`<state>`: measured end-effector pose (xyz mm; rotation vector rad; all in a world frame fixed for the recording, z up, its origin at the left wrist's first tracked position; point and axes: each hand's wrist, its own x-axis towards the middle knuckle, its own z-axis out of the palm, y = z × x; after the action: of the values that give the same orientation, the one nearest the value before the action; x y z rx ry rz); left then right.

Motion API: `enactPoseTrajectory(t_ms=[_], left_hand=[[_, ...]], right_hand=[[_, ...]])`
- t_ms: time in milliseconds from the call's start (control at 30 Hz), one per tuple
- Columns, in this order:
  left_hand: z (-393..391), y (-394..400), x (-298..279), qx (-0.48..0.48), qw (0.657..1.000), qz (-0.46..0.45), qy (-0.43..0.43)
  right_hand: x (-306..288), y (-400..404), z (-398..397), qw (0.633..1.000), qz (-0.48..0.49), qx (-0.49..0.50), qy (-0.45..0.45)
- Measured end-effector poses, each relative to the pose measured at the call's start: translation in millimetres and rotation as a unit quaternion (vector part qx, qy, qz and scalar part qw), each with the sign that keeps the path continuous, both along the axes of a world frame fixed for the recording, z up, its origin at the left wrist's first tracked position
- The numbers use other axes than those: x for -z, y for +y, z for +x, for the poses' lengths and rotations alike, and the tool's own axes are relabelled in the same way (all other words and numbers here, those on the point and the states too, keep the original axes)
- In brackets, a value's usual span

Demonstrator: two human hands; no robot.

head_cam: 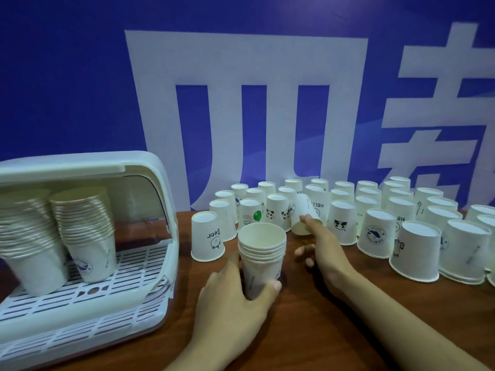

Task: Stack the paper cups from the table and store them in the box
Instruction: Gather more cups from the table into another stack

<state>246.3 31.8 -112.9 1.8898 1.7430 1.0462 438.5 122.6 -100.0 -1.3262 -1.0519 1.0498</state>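
White paper cups crowd the tabletop upside down. The left hand grips an upright stack, steadying it to receive the tilted cup the right hand pinches. Stacks already stand inside the open box.

Event or exhibition booth: huge blue banner with white lettering behind wooden table.

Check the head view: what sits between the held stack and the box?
Only bare table; the stack in the left hand stands apart from the box.
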Motion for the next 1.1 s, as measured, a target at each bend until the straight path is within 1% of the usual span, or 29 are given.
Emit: enactPoseTrajectory(t_ms=[67, 100, 167, 200, 267, 333, 367, 500, 600, 667, 733, 800, 900, 1000, 1100], left_hand=[[0, 0, -1, 0.0, 1.0, -0.004, 0.0], [0, 0, -1, 0.0, 1.0, -0.008, 0.001], [-1, 1, -1, -0.002, 1.0, -0.007, 0.001], [-2, 1, -1, -0.002, 1.0, -0.003, 0.002], [-2, 1, -1, 0.002, 1.0, -0.001, 0.004], [-3, 1, -2, 0.004, 1.0, -0.002, 0.004], [-3, 1, -1, 0.005, 1.0, -0.001, 0.001], [-2, 3, 1, 0.008, 1.0, 0.01, -0.006], [-2, 3, 2, 0.008, 1.0, 0.006, -0.003], [-2, 2, 2, 0.012, 1.0, 0.011, -0.004], [-2, 2, 1, 0.014, 1.0, 0.014, -0.003], [-1, 1, 0, 0.015, 1.0, 0.013, -0.005], [-2, 1, 0, 0.015, 1.0, 0.018, -0.01], [-2, 1, 0, 0.018, 1.0, 0.018, -0.009], [-2, 1, 1, 0.012, 1.0, 0.017, -0.002]], right_hand=[[-5, 7, 3, 0.999, -0.041, -0.006, 0.029], [-6, 8, 4, 0.998, -0.045, -0.007, 0.039], [-7, 5, 2, 0.999, -0.012, -0.003, 0.041], [-7, 1, 2, 1.0, 0.021, 0.013, 0.019], [-9, -8, 3, 0.99, 0.095, 0.088, -0.062], [-15, -14, 8, 0.96, 0.173, 0.169, -0.141], [-19, -16, 11, 0.946, 0.201, 0.187, -0.174], [-26, -15, 17, 0.92, 0.246, 0.167, -0.256], [-36, -18, 23, 0.886, 0.257, 0.155, -0.353], [-41, -16, 26, 0.865, 0.258, 0.122, -0.414], [-39, -13, 27, 0.853, 0.257, 0.057, -0.45], [-28, -13, 25, 0.854, 0.252, 0.023, -0.454], [-18, -15, 22, 0.869, 0.232, 0.019, -0.436], [-14, -13, 22, 0.902, 0.228, 0.004, -0.366], [-7, -13, 19, 0.933, 0.191, 0.01, -0.305]])
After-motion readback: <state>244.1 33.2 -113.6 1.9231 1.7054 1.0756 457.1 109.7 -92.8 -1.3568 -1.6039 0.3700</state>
